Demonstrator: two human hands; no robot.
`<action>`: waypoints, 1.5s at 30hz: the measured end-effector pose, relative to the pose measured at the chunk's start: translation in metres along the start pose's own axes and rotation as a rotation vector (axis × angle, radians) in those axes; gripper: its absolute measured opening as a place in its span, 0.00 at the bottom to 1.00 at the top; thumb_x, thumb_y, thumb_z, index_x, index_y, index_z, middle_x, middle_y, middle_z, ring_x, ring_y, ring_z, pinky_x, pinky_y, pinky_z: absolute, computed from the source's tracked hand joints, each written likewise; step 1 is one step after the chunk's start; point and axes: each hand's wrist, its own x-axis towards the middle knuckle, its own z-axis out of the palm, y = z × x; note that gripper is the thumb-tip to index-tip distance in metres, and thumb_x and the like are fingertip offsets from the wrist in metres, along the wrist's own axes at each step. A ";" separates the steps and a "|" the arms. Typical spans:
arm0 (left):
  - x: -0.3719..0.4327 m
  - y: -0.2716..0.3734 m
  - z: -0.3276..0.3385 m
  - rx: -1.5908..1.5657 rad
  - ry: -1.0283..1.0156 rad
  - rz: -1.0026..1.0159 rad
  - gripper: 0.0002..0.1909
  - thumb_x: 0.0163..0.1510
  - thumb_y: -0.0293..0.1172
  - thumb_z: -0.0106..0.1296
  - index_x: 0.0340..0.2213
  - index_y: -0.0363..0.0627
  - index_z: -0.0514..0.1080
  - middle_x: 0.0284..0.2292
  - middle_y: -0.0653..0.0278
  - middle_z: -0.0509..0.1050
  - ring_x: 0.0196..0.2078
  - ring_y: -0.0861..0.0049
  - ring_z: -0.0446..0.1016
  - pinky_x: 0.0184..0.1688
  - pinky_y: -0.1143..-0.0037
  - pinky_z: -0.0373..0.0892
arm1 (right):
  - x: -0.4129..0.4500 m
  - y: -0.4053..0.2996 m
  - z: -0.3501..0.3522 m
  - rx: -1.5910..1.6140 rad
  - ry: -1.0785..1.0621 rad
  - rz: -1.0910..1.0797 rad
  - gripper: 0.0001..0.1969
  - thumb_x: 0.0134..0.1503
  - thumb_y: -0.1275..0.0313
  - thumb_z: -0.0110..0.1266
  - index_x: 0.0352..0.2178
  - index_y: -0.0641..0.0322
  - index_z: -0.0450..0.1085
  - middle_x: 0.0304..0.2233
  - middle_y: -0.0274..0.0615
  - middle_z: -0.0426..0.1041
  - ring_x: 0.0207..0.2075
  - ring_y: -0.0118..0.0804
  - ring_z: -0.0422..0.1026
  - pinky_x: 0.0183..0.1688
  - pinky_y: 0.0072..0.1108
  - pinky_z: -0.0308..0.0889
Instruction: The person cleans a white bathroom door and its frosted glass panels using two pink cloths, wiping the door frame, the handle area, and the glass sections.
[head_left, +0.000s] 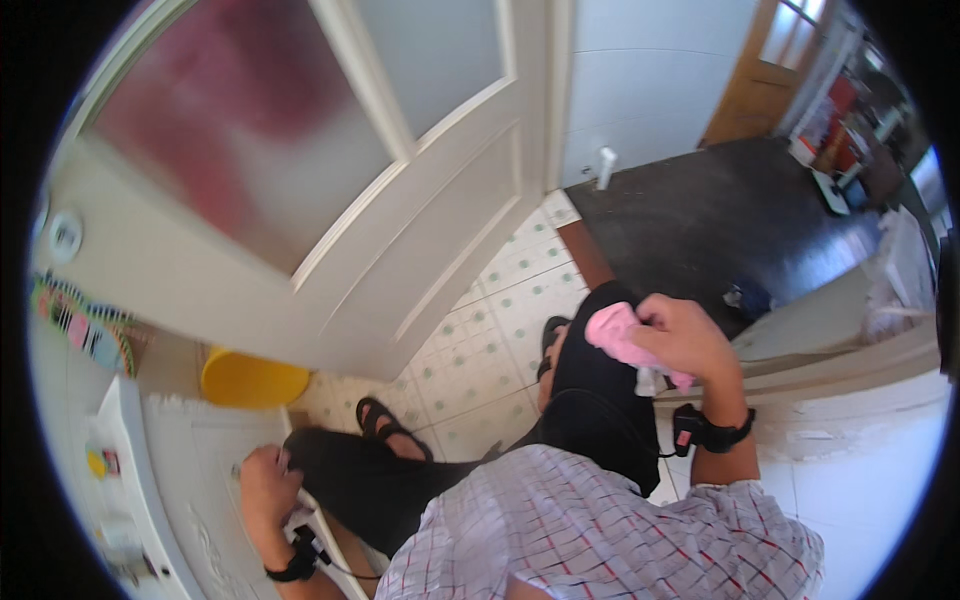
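Note:
My right hand is closed on a crumpled pink cloth over my right thigh, close to the door frame at the right. A small whitish piece hangs below the cloth. At the lower left, my left hand is beside my left knee, near the edge of a white cabinet door. Its fingers are curled, and whether they hold that edge is not clear. Both wrists wear black straps with a small device and cable.
A white door with frosted panes stands ajar ahead. A yellow bin is at the left by the cabinet. Past the threshold lies a dark floor with piled goods at its far side. A plastic bag hangs at the right.

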 end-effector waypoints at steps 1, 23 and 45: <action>-0.001 0.008 0.006 0.058 0.094 0.044 0.09 0.37 0.23 0.57 0.25 0.34 0.70 0.26 0.44 0.72 0.30 0.46 0.72 0.32 0.64 0.68 | -0.005 0.000 -0.004 -0.037 0.034 0.068 0.16 0.56 0.61 0.55 0.26 0.68 0.73 0.17 0.45 0.71 0.24 0.34 0.76 0.29 0.26 0.68; -0.048 0.006 0.010 -0.396 0.139 -0.183 0.05 0.38 0.17 0.51 0.21 0.37 0.68 0.18 0.55 0.68 0.21 0.63 0.69 0.25 0.69 0.66 | 0.015 0.069 0.026 0.108 -0.596 -0.204 0.07 0.48 0.78 0.55 0.18 0.69 0.71 0.13 0.34 0.67 0.18 0.21 0.66 0.20 0.20 0.60; 0.000 0.063 -0.048 -1.093 0.243 0.464 0.08 0.55 0.21 0.48 0.37 0.36 0.74 0.36 0.64 0.75 0.38 0.82 0.71 0.41 0.81 0.67 | 0.079 -0.161 0.080 0.896 -0.557 -0.299 0.10 0.61 0.71 0.49 0.39 0.65 0.72 0.33 0.36 0.75 0.32 0.26 0.74 0.36 0.17 0.69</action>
